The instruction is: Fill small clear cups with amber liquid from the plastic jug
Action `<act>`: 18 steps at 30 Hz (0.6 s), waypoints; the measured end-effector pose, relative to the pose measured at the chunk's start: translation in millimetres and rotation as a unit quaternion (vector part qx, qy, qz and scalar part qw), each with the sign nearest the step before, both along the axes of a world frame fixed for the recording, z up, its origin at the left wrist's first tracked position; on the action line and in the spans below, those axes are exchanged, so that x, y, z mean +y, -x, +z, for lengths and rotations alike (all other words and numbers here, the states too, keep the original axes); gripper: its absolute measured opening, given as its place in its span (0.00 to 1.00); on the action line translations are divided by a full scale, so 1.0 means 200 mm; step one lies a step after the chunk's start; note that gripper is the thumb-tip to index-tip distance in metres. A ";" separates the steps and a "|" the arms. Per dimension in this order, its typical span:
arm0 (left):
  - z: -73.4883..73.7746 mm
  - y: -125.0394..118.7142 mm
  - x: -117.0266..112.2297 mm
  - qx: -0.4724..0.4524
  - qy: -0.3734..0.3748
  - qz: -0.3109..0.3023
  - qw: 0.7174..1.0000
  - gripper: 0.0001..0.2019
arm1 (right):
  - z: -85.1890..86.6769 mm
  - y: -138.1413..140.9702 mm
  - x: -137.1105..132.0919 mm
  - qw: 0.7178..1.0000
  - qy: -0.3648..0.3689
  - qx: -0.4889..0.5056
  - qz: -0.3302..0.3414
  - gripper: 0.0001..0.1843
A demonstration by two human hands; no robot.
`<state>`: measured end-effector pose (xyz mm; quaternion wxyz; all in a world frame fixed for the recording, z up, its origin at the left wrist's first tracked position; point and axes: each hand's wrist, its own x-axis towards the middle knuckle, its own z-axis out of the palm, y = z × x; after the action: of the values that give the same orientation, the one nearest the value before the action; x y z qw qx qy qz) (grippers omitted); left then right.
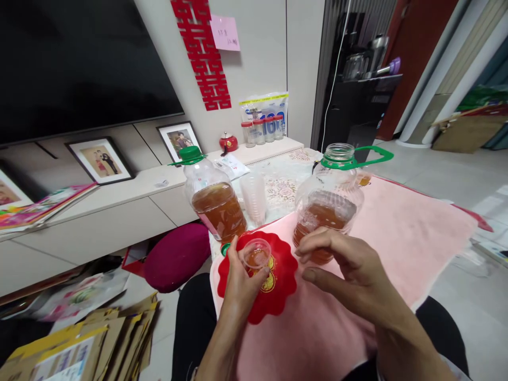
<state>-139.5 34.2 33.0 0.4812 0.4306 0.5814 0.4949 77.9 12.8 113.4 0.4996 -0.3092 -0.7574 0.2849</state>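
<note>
Seated at a low table draped in a pink cloth (416, 233), a person pinches a small clear plastic cup (256, 253) in the left hand (240, 280), fingers closed on its rim above a scalloped red plate (278, 296). The right hand (345, 270) hovers just beside it, fingers loosely curled and holding nothing, in front of an uncapped jug of amber liquid (329, 206). A second, green-capped jug (212, 198) stands to the left, near a stack of empty clear cups (254, 198).

Dark television (79, 58), white low cabinet (119, 211)
</note>
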 end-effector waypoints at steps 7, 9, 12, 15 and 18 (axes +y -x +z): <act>-0.09 0.04 0.00 0.014 -0.038 -0.004 0.999 0.55 | -0.11 0.10 0.09 0.996 0.010 -0.080 -0.034 0.08; -0.10 0.05 -0.01 0.020 -0.056 0.004 0.998 0.53 | -0.14 0.12 0.10 0.993 0.018 -0.112 -0.038 0.11; -0.08 0.05 -0.02 0.025 -0.078 0.003 0.997 0.52 | -0.16 0.15 0.12 0.991 0.022 -0.134 -0.021 0.18; -0.03 0.02 -0.05 0.011 -0.082 -0.009 0.997 0.53 | -0.15 0.17 0.12 0.991 0.007 -0.133 0.007 0.27; 0.03 -0.01 -0.09 -0.014 -0.081 -0.015 0.996 0.54 | -0.14 0.19 0.11 0.990 0.013 -0.141 0.008 0.32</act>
<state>-137.1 16.6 39.3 0.4597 0.4699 0.5261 0.5395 40.3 34.6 86.2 0.3817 -0.3466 -0.8189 0.2521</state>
